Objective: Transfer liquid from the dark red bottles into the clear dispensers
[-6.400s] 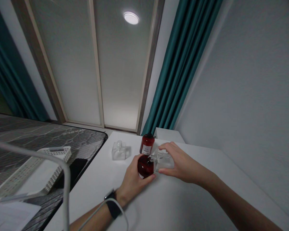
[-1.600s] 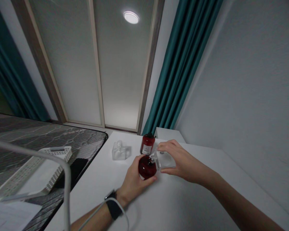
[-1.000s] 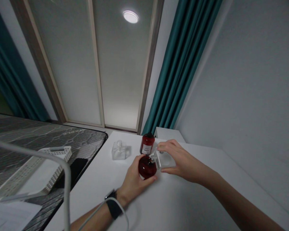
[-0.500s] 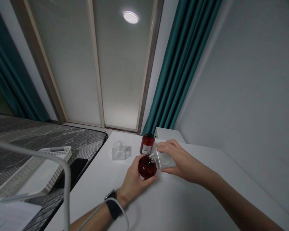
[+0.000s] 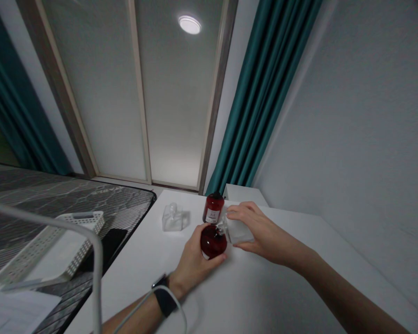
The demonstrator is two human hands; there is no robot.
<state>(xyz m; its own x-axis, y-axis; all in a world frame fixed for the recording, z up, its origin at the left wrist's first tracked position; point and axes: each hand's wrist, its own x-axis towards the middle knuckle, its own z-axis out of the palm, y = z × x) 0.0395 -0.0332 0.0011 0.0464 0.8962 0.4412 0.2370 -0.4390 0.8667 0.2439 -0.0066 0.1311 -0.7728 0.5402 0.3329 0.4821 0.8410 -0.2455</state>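
Clear glass bottle (image 5: 239, 230) lies tipped over the table (image 5: 230, 297) in the right hand (image 5: 256, 227), its grip clamped around the sides, mouth at the top of the round red bottle (image 5: 213, 243). The left hand's (image 5: 195, 257) grip is clamped on that red bottle, just in front of the labelled red bottle (image 5: 213, 208).

Beyond the hands, the bottles (image 5: 214, 207) are dark red, the curtain (image 5: 261, 102) teal, the table (image 5: 264, 287) white.

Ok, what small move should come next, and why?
I'd perhaps tip the clear bottle in your right hand slightly more: its neck leans at the top of the round red bottle, which your left hand steadies. I can't make out any flow.
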